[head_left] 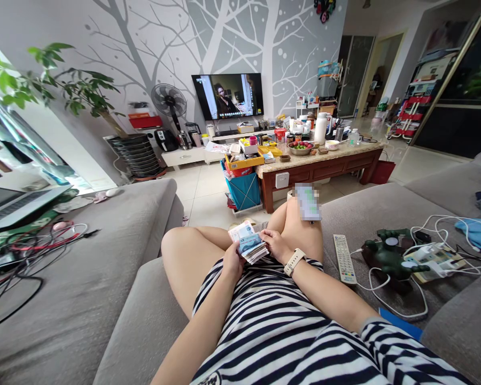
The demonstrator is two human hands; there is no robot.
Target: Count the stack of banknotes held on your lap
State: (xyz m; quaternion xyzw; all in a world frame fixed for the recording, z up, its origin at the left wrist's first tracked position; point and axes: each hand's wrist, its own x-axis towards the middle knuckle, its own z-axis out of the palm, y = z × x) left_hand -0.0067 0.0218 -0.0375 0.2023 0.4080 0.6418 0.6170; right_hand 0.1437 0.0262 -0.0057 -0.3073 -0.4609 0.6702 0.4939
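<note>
Above my lap, a thick stack of banknotes [249,243] is held between both hands. My left hand [233,261] is closed around the stack's near left side, with the thumb along its edge. At the upper right corner, my right hand [277,245] pinches a bluish note on top; a pale watch is on that wrist. Pinkish-white notes show at the far left of the stack, and many pale edges show at the near side. A phone [308,202], blurred out, rests on my right knee.
On the sofa to the right lie a remote control [344,259], a dark green figure [390,256] and a power strip [435,262] with white cables. Left are a laptop [22,200] and tangled cables. Ahead stand a cluttered coffee table [324,163] and a blue bin [242,190].
</note>
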